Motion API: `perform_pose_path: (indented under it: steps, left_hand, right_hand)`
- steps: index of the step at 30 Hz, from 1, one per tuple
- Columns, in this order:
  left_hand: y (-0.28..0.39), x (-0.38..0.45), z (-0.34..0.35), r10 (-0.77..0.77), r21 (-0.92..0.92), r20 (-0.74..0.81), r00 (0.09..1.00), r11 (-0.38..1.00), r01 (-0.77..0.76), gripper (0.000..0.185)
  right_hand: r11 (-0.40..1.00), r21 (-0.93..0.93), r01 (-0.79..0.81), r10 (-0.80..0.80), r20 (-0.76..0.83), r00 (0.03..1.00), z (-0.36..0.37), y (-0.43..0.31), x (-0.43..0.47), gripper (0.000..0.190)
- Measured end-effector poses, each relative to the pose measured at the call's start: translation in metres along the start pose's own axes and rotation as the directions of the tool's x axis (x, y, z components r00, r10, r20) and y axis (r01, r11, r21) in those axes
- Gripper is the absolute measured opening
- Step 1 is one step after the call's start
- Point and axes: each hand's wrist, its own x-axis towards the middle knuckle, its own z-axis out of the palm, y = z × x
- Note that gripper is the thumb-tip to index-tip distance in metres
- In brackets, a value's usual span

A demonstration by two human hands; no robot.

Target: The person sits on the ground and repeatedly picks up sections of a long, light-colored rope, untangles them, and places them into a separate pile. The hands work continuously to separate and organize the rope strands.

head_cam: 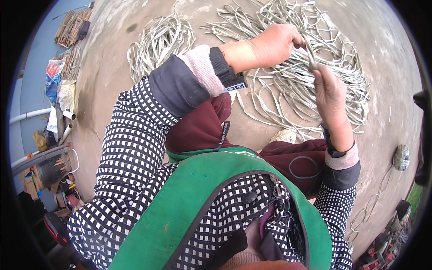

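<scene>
My left hand (275, 44) pinches one end of a short, taut stretch of greyish-green flat twine (309, 55) between thumb and fingers. Lower and to the right, my right hand (330, 88) grips the same stretch, fingertips closed on it. Beneath both hands a large loose heap of silvery flat twine (290, 87) spreads over the concrete floor. Whether the held piece joins that heap, I cannot tell. Left of my forearm lies a smaller looped bundle (158, 40) of similar strands, partly hidden by my sleeve.
A wound ball of twine (401, 157) sits on the floor at the right, trailing a loose strand. Bundled sticks (72, 27), plastic sacks (55, 79) and white pipes (69, 115) line the wall at left. My shoe (283, 136) is beside the heap's lower edge.
</scene>
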Motion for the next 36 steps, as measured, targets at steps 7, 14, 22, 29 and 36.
perform_pose_path:
  steps: [7, 14, 22, 29, 36]
  left_hand:
    - [0.031, -0.004, -0.006, -0.079, -0.796, 0.315, 0.946, 0.521, 0.309, 0.03]
    - [0.032, -0.004, -0.012, -0.084, -0.652, 0.402, 0.912, 0.673, 0.35, 0.026]
    - [0.031, 0.0, -0.015, -0.083, -0.65, 0.488, 0.869, 0.629, 0.426, 0.03]
    - [0.029, 0.002, -0.01, -0.165, -0.536, 0.456, 0.875, 0.734, 0.418, 0.029]
    - [0.028, 0.0, 0.006, -0.307, -0.56, 0.205, 0.929, 0.742, 0.369, 0.019]
  right_hand:
    - [0.511, 0.753, -0.415, 0.217, 0.354, 0.91, 0.008, 0.003, 0.006, 0.019]
    - [0.62, 0.742, -0.255, 0.198, 0.167, 0.966, 0.01, -0.004, 0.004, 0.032]
    - [0.398, 0.827, -0.396, 0.268, 0.308, 0.913, 0.011, -0.005, 0.006, 0.029]
    - [0.202, 0.899, -0.388, 0.277, 0.328, 0.903, -0.001, 0.001, 0.01, 0.02]
    - [0.218, 0.923, -0.316, 0.316, 0.24, 0.918, 0.009, -0.004, 0.01, 0.017]
